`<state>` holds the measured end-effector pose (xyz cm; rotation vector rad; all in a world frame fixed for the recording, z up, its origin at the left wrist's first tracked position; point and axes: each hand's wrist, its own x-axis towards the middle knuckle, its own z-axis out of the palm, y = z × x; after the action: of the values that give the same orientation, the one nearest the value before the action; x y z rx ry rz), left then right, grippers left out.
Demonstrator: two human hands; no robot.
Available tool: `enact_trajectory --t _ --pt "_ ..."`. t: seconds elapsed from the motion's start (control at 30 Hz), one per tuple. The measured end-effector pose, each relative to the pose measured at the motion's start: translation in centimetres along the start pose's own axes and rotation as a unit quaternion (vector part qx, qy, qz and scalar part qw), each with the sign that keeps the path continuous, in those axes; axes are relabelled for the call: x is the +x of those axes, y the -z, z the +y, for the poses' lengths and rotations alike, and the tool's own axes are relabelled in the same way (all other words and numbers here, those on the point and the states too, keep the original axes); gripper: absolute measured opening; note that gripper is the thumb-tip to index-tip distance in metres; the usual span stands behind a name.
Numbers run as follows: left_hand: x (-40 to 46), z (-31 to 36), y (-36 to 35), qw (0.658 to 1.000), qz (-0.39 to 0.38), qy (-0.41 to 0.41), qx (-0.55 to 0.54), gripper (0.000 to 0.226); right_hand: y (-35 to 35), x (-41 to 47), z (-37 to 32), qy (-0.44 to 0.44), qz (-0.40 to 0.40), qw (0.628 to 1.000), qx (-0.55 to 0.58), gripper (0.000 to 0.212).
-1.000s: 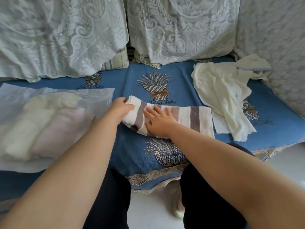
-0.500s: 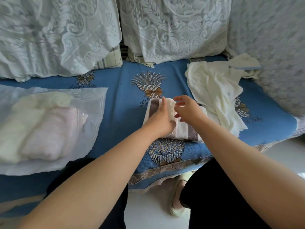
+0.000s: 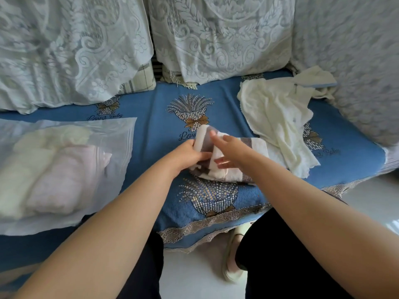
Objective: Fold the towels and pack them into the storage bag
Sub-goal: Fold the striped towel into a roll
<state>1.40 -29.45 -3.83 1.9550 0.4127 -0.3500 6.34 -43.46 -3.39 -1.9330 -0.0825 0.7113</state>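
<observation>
My left grip is curled onto the left end of the striped towel, fingers tucked under the raised fold and thumb along its edge, so it holds that end lifted a little off the sofa seat. My right grip lies over the top of the same towel with its fingers nearly straight and loosely spread, pressing on the cloth rather than pinching it; its fingertips are blurred, so I cannot tell how firmly they bear down. The 2 grips are just beside each other, almost touching across the fold.

The towel is white with brown and grey bands, folded into a short thick bundle that rests on the blue seat cover directly under my grips. To the right of my right grip, and touching the towel's far end, a cream towel lies loose and crumpled. Well to the left of my left grip sits the clear plastic storage bag, flat on the seat, with a pale yellow towel and a pink towel already inside it.

The cover is woven with wheat-sheaf motifs tied with bows and trimmed with lace along the front edge. Beyond my grips, white lace covers drape the back cushions. Below the seat edge I see my dark trousers, a pale shoe and a light floor.
</observation>
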Motion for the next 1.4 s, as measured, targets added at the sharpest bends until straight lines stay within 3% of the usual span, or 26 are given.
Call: enact_trajectory --t 0.1,0.17,0.3,0.4,0.53,0.63,0.73,0.8,0.9,1.03,1.13,1.2,1.23,1.3,1.33,1.4 --pt "-1.0 1.4 -1.5 0.994 0.002 -0.106 0.014 0.056 3.0 -0.7 0.5 -0.037 -0.024 0.997 0.067 0.077" --pt "-1.3 1.9 -2.5 0.988 -0.031 -0.152 0.0 0.057 4.9 -1.0 1.2 -0.044 -0.005 0.996 0.083 0.078" --pt "-1.5 2.5 -4.4 0.977 -0.06 -0.198 -0.043 0.049 7.6 -1.5 2.9 -0.019 0.076 0.993 0.091 0.044" --pt "-0.7 1.9 -5.5 0.985 -0.042 -0.161 -0.045 0.058 9.8 -1.9 4.3 -0.012 0.12 0.992 0.04 0.018" --pt "0.0 0.5 -6.4 0.991 -0.091 -0.053 -0.079 0.077 11.1 -1.7 6.3 -0.069 0.185 0.967 -0.159 0.036" --pt "0.0 0.3 -7.3 0.975 -0.123 -0.001 -0.184 0.077 10.2 -1.2 6.7 -0.086 0.184 0.963 -0.175 0.043" --pt "-0.5 1.3 -7.2 0.93 -0.124 0.01 -0.347 0.061 8.9 -1.0 5.7 -0.017 0.195 0.96 -0.2 0.036" --pt "-1.2 2.4 -6.2 0.91 -0.105 0.002 -0.401 0.061 7.9 -1.1 4.7 0.039 0.167 0.971 -0.166 0.03" --pt "-2.3 3.2 -3.4 0.919 -0.067 -0.047 -0.385 0.055 5.7 -1.4 2.7 0.118 0.077 0.99 0.012 0.018" --pt "-4.2 2.5 1.1 0.899 -0.047 -0.074 -0.43 0.036 2.7 -1.8 -0.3 0.174 -0.056 0.969 0.167 0.01" --pt "-6.2 1.5 4.1 0.882 -0.056 -0.072 -0.462 0.037 1.6 -1.7 -1.9 0.175 -0.206 0.928 0.256 0.035" --pt "-7.5 0.5 5.9 0.901 -0.046 -0.074 -0.424 0.053 0.4 -2.0 -2.9 0.153 -0.3 0.907 0.252 0.044" --pt "-8.3 0.0 6.7 0.927 -0.008 -0.069 -0.369 0.06 -0.5 -2.1 -3.2 0.146 -0.331 0.899 0.246 0.045" --pt "-9.6 -1.4 8.4 0.972 0.148 -0.048 -0.174 0.067 -2.4 -2.1 -3.9 0.147 -0.342 0.895 0.246 0.03" --pt "-10.0 -2.3 9.2 0.966 0.25 -0.044 -0.046 0.064 -3.3 -2.0 -4.2 0.144 -0.326 0.9 0.25 0.024" --pt "-10.4 -4.3 10.8 0.898 0.383 -0.028 0.214 0.044 -4.8 -1.5 -5.0 0.11 -0.268 0.925 0.246 0.023"
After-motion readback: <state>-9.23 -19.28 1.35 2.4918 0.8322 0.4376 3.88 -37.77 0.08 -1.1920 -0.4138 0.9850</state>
